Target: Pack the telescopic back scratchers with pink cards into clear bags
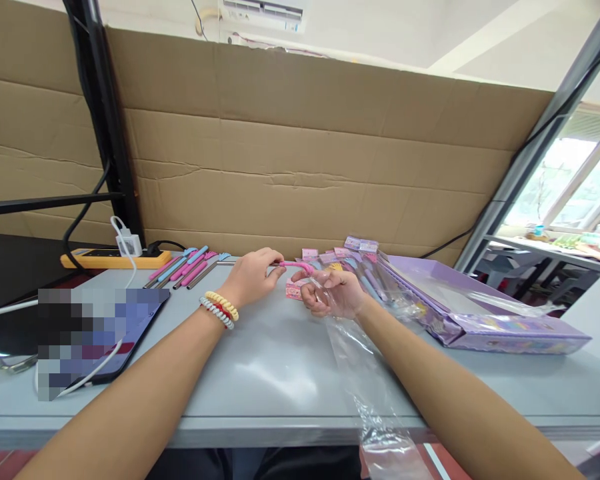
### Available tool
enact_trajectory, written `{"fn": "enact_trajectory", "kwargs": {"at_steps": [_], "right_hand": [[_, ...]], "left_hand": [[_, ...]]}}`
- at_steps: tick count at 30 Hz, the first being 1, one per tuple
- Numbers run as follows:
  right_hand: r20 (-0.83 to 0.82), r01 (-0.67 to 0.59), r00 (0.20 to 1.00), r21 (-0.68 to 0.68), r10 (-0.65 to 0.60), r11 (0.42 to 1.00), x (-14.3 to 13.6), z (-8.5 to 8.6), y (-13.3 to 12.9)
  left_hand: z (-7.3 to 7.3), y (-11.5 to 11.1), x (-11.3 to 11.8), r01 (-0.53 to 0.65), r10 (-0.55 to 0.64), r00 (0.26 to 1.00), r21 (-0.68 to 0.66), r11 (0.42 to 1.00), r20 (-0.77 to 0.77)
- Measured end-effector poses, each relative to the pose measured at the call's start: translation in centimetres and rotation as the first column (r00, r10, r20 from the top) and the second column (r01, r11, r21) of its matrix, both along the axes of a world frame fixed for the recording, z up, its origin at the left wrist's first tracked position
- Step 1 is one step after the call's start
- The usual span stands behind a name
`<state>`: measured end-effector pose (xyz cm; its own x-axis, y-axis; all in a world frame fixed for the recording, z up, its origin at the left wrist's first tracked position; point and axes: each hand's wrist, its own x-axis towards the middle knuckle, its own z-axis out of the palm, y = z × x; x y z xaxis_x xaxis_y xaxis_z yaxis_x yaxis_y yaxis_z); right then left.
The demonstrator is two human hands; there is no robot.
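Observation:
My left hand [257, 273], with bracelets at the wrist, is closed in a pinch on a slim pink-ended stick [297, 265]. Its metal shaft shows to the left of the fingers. The pink end reaches over to my right hand [337, 293], whose fingers curl around a clear plastic sleeve [360, 373]. That sleeve hangs down past the table's front edge. Whether the pink end is inside the plastic, I cannot tell. Left of my left hand lie several pink and blue sticks with metal shafts [190, 267]. Behind my right hand are bagged sticks with printed card tops [363, 245].
A purple open box [520, 333] with clear film stands at the right. On the left are a tablet-like device [145, 327], a white cable, and a yellow power strip [115, 259]. Cardboard [310, 153] walls off the back of the grey table [270, 380].

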<state>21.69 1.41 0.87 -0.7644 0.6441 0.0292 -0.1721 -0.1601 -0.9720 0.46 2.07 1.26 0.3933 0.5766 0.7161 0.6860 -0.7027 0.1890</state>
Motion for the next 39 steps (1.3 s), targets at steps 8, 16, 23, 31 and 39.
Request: {"fn": "enact_trajectory", "kwargs": {"at_steps": [8,16,23,31,39], "right_hand": [[0.002,-0.026,1.000,-0.037,0.026,0.999,-0.1,-0.1,0.0],[-0.101,0.177,0.979,-0.013,-0.178,0.984,-0.6,-0.3,0.0],[-0.212,0.708,0.688,-0.016,-0.694,0.706,0.6,0.6,1.6],[-0.329,0.901,0.403,-0.021,-0.854,0.434,0.5,1.1,1.8],[-0.249,0.672,0.723,0.038,-0.645,0.739,-2.3,0.0,-0.3]], "left_hand": [[0.7,-0.7,0.0,-0.034,0.040,0.996,0.070,0.997,-0.075],[0.5,-0.3,0.4,-0.217,0.219,0.976,0.081,0.973,-0.017],[1.0,0.0,-0.2,-0.304,0.325,0.935,-0.147,0.941,0.144],[0.8,-0.2,0.0,-0.266,0.314,0.934,-0.254,0.930,0.169],[0.2,-0.7,1.5,0.124,0.000,0.939,-0.341,0.932,0.343]]}}
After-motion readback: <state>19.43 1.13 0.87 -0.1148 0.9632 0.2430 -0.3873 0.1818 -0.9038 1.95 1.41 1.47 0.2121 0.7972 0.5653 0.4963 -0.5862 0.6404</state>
